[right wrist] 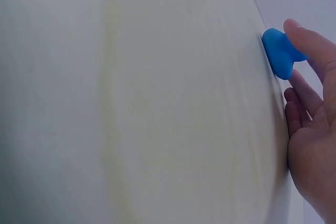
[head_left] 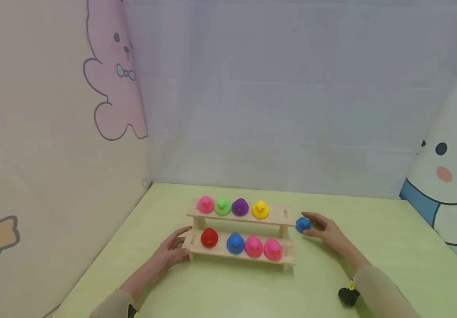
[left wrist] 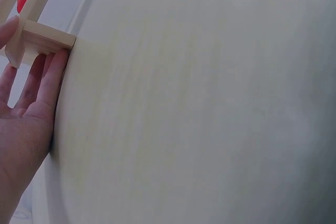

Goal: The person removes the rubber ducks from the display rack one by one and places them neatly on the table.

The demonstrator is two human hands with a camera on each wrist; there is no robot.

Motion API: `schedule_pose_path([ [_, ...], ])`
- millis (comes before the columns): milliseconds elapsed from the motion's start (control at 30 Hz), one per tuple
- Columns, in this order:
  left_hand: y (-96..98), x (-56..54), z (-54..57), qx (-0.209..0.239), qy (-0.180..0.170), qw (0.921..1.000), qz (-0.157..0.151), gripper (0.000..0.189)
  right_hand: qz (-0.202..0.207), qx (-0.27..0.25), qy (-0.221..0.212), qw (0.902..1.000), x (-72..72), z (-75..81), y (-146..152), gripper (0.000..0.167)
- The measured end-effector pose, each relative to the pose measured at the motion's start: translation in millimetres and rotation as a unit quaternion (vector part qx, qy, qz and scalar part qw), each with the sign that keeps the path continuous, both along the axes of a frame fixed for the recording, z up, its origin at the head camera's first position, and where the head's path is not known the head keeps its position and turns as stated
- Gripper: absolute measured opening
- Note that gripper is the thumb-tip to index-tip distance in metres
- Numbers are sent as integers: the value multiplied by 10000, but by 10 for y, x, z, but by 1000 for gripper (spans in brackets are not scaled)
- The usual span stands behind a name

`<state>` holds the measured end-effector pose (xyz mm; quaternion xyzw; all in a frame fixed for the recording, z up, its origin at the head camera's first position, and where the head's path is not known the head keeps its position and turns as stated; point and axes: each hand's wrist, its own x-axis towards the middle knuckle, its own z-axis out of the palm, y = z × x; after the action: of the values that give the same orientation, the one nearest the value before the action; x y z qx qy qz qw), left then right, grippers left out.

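A two-tier wooden rack (head_left: 228, 252) stands on the table, bearing toy ducks. At its left end my left hand (head_left: 171, 251) grips the lower tier; the left wrist view has the thumb (left wrist: 7, 31) by the board and fingers around the leg (left wrist: 48, 36). Right of the rack, a blue toy duck (head_left: 303, 225) lies at the tabletop between the thumb and fingers of my right hand (head_left: 329, 232), tilted in the right wrist view. On the lower tier sit a red duck (head_left: 209, 238), a blue duck (head_left: 235, 243) and two pink ducks (head_left: 254, 246).
The upper tier carries a pink duck (head_left: 206, 204), a green duck (head_left: 223, 206), a purple duck (head_left: 240, 207) and a yellow duck (head_left: 260, 209). A small black object (head_left: 348, 297) is beside the right sleeve. Printed cloth walls (head_left: 276, 110) enclose the pale table (head_left: 228, 291).
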<state>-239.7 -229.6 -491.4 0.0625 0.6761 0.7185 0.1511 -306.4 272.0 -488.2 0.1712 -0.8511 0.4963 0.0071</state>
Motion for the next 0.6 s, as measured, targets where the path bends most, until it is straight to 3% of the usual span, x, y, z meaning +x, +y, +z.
schedule_pose_path([
  [233, -8, -19, 27, -11, 103, 9999, 7, 67, 77, 34, 108, 9999, -20, 35, -18, 60],
  [600, 12, -1, 34, -61, -39, 9999, 85, 66, 13, 86, 35, 10000, -2, 4, -16, 61],
])
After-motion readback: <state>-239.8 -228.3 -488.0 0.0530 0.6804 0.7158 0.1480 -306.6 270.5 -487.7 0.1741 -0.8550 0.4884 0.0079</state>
